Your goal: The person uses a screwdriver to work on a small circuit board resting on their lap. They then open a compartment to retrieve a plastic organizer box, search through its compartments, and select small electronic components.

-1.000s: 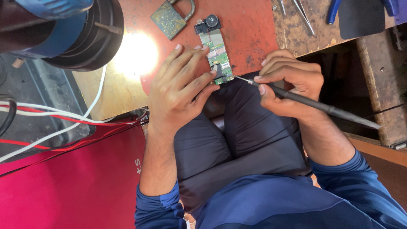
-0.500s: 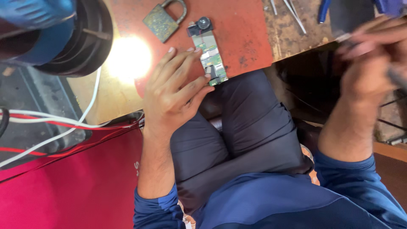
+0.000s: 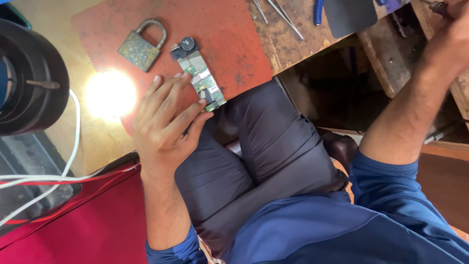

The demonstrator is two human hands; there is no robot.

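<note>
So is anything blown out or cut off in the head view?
Head view: a lamp's glare spot burns out the desk beside the left hand, which presses the narrow green circuit board; the right hand is cropped at the top-right corner.

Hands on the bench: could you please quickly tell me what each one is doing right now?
Left hand: open, fingertips steadying the narrow green circuit board.
Right hand: mostly out of frame; grip cannot be told.

Harsh lamp glare [image 3: 110, 94], soft edges
</note>
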